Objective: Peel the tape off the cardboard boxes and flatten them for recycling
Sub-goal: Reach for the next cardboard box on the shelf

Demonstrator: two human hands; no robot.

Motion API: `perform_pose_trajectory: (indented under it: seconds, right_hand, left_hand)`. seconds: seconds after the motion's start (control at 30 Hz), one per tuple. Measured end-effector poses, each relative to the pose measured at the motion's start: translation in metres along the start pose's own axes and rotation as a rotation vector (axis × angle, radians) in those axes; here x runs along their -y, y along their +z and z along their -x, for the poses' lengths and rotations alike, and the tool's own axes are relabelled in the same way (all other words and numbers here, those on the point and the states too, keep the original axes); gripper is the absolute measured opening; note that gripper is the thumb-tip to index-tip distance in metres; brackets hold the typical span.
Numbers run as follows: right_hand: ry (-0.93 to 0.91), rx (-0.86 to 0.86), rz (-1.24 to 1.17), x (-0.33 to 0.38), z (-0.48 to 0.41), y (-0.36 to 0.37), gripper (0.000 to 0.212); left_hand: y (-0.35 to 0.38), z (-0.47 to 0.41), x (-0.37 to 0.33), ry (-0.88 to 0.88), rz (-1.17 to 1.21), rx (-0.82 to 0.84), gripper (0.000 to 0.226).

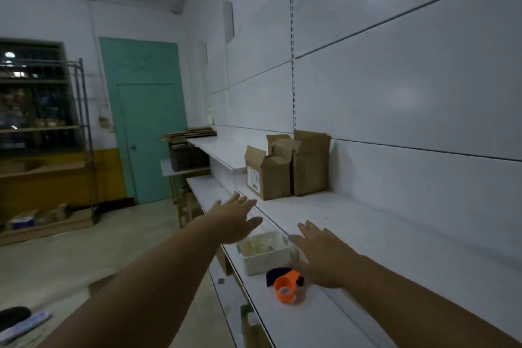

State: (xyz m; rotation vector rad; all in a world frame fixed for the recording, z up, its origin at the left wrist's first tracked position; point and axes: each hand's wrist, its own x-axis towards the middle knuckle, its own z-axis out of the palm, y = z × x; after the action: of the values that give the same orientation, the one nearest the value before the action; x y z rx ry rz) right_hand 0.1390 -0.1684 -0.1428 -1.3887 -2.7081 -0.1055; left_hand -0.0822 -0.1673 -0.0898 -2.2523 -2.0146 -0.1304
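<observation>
Two brown cardboard boxes stand side by side at the back of a white shelf (367,223), both with top flaps open. The nearer box (268,175) carries a white label on its front; the taller box (310,167) stands against the wall panel. My left hand (234,217) stretches out flat, fingers apart, short of the labelled box and holding nothing. My right hand (319,251) hovers over the shelf edge, fingers spread and empty. An orange tape dispenser (288,288) lies on the lower shelf beside my right hand.
A white plastic tub (265,260) with clear scraps sits on the lower shelf (282,328) under my hands. Flattened cardboard (189,133) lies at the shelf's far end. A green door (147,118), a metal rack (82,135) and floor clutter are to the left.
</observation>
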Motion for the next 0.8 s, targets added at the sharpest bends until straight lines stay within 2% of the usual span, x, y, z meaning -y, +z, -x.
perform_pose_trajectory:
  seconds: [0.27,0.43,0.73,0.8]
  right_hand:
    - [0.088,-0.024,-0.029,-0.021,-0.062,0.014,0.061]
    - [0.167,-0.075,-0.068,-0.015,-0.138,0.010,0.066]
    - [0.409,-0.444,-0.285,-0.014,-0.276,-0.005,0.090]
    - [0.506,-0.454,-0.253,-0.020,-0.297,-0.009,0.080]
  left_hand:
    - [0.031,-0.061,0.040,0.030,0.055,-0.001,0.065]
    - [0.028,-0.110,0.088,0.066,0.117,-0.023,0.064]
    - [0.046,-0.204,0.168,0.189,0.411,-0.088,0.065]
    - [0.055,-0.222,0.172,0.201,0.519,-0.098,0.064]
